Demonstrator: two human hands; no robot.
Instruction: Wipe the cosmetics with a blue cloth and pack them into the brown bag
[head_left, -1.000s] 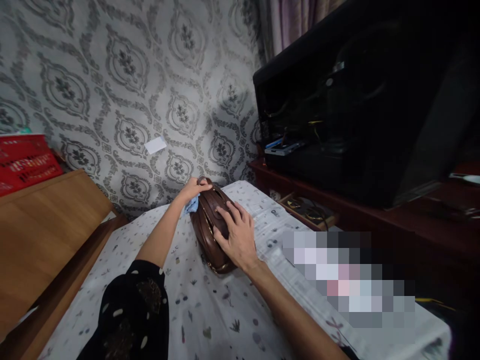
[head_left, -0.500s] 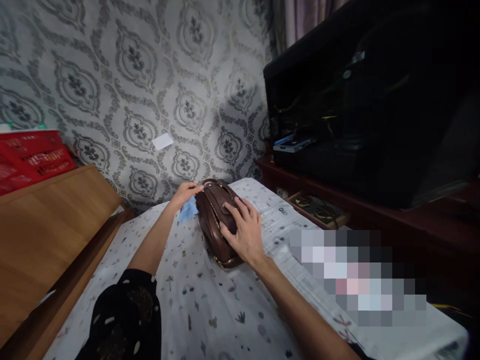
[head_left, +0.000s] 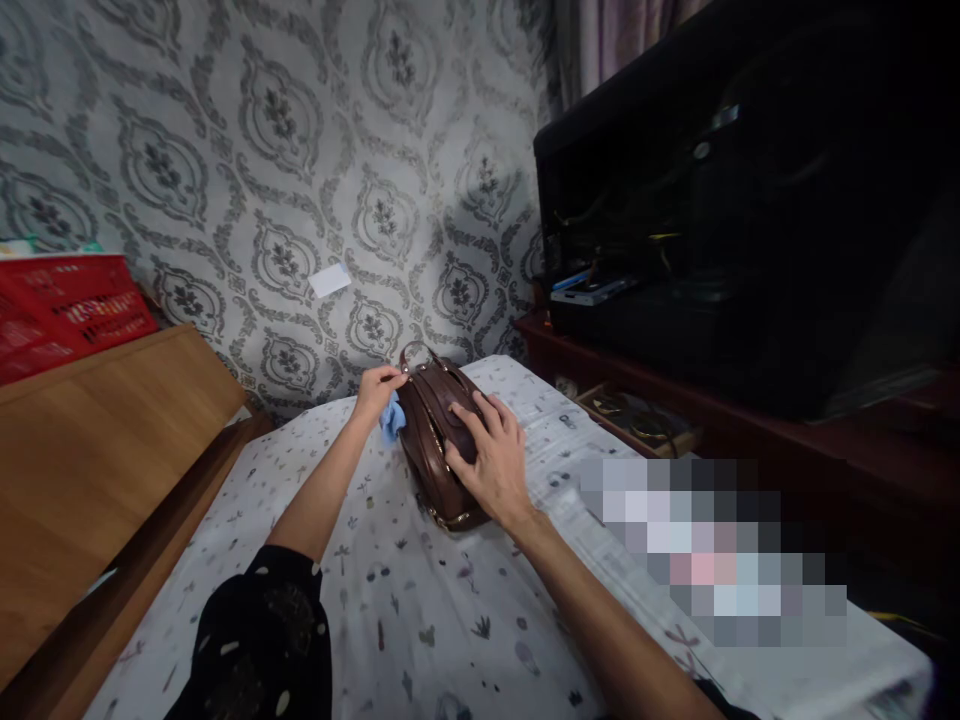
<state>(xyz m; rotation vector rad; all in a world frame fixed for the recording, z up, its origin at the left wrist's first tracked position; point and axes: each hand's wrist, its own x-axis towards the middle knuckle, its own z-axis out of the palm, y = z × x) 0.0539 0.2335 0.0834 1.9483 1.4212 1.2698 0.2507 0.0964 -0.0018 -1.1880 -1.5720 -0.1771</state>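
A brown leather bag (head_left: 431, 455) with gold zippers lies on a white patterned sheet (head_left: 420, 600). Its handle loop stands up at the far end. My right hand (head_left: 491, 450) rests on top of the bag with its fingers spread. At the bag's far left corner, my left hand (head_left: 377, 392) has its thumb and fingertips pinched together. Whatever is between those fingertips is too small to make out. A crumpled light blue cloth (head_left: 391, 418) hangs just below my left hand, against the bag's left side.
A wooden board (head_left: 120, 430) and a red basket (head_left: 75, 310) stand at the left. Patterned wallpaper rises behind. On the right are a large dark screen (head_left: 712, 230), an open drawer (head_left: 645, 430) and a blurred-out area on the sheet.
The bag's handle now stands up at the far end. The blue cloth, flatter on the sheet before, is now bunched against the bag below my left hand. My right hand stays on the bag.
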